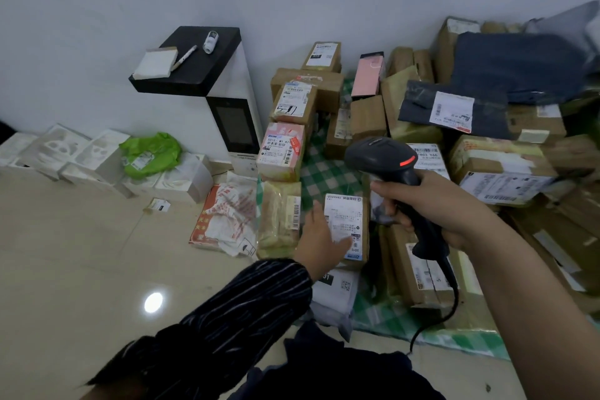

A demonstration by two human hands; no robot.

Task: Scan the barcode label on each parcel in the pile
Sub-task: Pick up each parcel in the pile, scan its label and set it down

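the right hand (431, 204) is wrapped tight round the handle of a black scanner (381, 156). the scanner's head is aimed down and left, and a red light shows on its side. its cable (435, 315) hangs down toward the floor.

the left hand (319, 232), in a dark striped sleeve (227, 321), lies on a brown parcel (365, 230) at the near left edge of the pile. its fingers look fairly straight and grasp nothing, and the thumb lies across the parcel's white label (345, 221). the hand is blurred, so finer detail is lost. that parcel sits just below and left of the scanner head, beside a taped parcel (279, 221) with a barcode on its side.

the pile (493, 159) of cardboard boxes spreads right and back to the wall on a green checked cloth (328, 172). a dark mailer (422, 101) with a white label lies on top.

left of the pile stands a white machine (250, 81) with a black top, carrying a pad (156, 63), a pen (183, 57) and a small bottle (210, 40). white boxes (65, 153) and a green bag (151, 154) lie on the floor by the wall.
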